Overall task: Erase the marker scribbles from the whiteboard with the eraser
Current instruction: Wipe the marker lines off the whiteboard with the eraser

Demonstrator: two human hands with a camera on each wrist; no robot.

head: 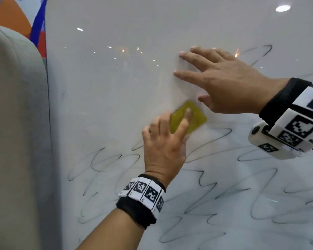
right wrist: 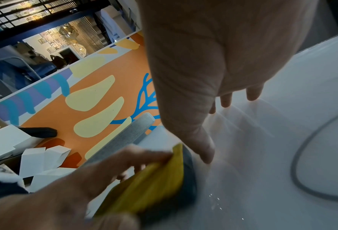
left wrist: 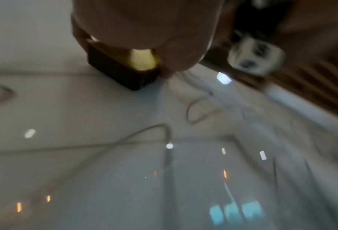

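The glossy whiteboard (head: pixel 116 83) fills the head view. Black marker scribbles (head: pixel 206 195) loop across its lower half and right side; the part above the hands is wiped. My left hand (head: pixel 179 129) grips the yellow eraser (head: pixel 197 118) against the board, index finger on its back. From the left wrist the eraser (left wrist: pixel 122 70) shows its dark felt side on the board under my left hand (left wrist: pixel 144 23). My right hand (head: pixel 219 78) lies flat on the board just above, fingers spread. In the right wrist view my right hand (right wrist: pixel 203 62) touches the board beside the eraser (right wrist: pixel 154 186).
A grey padded seat back (head: pixel 16 123) stands along the board's left edge. Behind it is an orange and blue wall mural (head: pixel 38 24). The right wrist view shows the mural (right wrist: pixel 85 109) and white cartons (right wrist: pixel 36 163) off to the left.
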